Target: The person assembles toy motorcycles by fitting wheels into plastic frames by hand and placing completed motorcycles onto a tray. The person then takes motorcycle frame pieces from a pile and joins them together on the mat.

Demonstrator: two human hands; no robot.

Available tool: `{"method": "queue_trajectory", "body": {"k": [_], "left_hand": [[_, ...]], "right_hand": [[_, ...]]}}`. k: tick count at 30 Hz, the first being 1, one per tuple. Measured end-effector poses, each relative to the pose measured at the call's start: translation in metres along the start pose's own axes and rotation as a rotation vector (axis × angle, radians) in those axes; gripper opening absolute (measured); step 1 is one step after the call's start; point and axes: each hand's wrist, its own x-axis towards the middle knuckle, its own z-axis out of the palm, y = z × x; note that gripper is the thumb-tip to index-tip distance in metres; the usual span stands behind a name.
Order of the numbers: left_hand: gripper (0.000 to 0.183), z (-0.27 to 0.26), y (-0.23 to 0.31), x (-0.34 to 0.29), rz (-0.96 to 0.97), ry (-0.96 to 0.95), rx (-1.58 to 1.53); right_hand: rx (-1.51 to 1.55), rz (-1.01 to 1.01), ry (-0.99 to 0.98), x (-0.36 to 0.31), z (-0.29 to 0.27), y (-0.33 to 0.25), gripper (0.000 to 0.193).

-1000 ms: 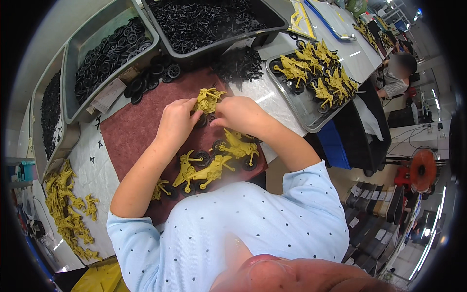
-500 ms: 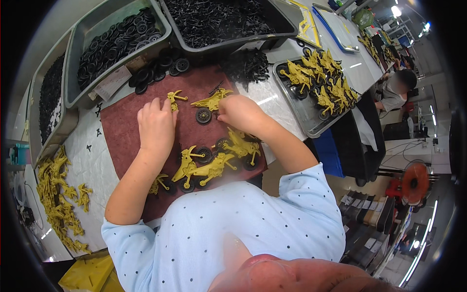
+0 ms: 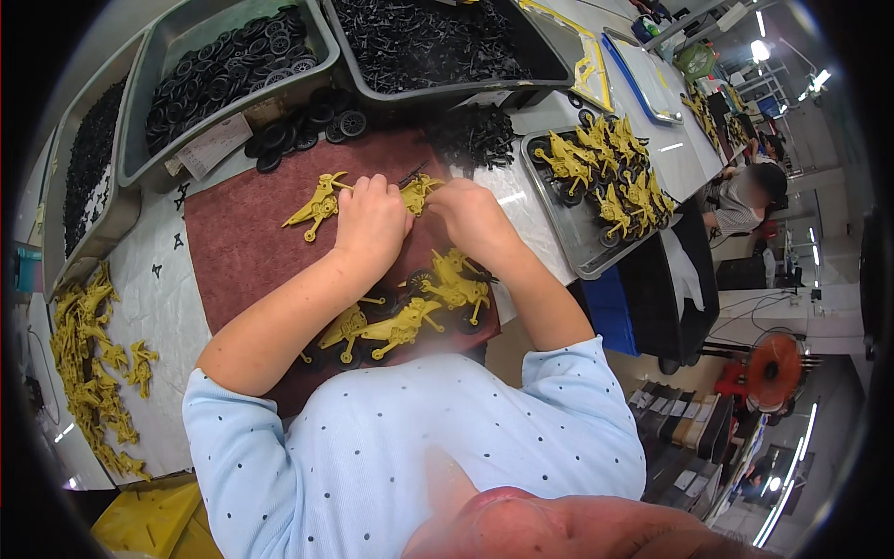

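In the head view, ceiling lights shine over a workroom in the upper right, where another person (image 3: pixel 742 203) sits farther off and an orange round fan (image 3: pixel 773 373) stands lower down. The white-covered table (image 3: pixel 177 307) carries a dark red cloth (image 3: pixel 244 233) before the wearer. Grey bins line its far edge: a left bin (image 3: pixel 107 228) of small black parts, a middle bin (image 3: pixel 138 168) of black wheels and a right bin (image 3: pixel 447 91) of thin black pieces. Loose wheels and a dark pile (image 3: pixel 480 135) lie in front of them. Along the table's left edge spreads a heap of yellow parts (image 3: pixel 88 363); on its right side, a shallow tray (image 3: pixel 582 252) holds yellow models (image 3: pixel 615 158) with black wheels. The yellow frame (image 3: pixel 419 191) being worked on is over the cloth's far part, between both hands. The right hand (image 3: pixel 470 214) has its fingers clamped on it; the left hand (image 3: pixel 372 224) touches its other side, but its fingertips are hidden, so I cannot tell whether they grip. Just left of that hand lies a second frame (image 3: pixel 321 205), and yellow wheeled pieces (image 3: pixel 400 326) cluster near the table's near edge.
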Motion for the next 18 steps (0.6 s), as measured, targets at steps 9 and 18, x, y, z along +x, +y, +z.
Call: {"method": "queue_trajectory", "body": {"k": [9,18], "left_hand": [[0.023,0.001,-0.010,-0.002,0.036,0.007,-0.100],[0.020,-0.001,-0.019,0.009,0.139,-0.033,-0.157]], "right_hand": [[-0.019,-0.013,-0.043,0.001,0.010,-0.005,0.011],[-0.117,0.040,-0.106,0.005,0.015,-0.012,0.011]]}}
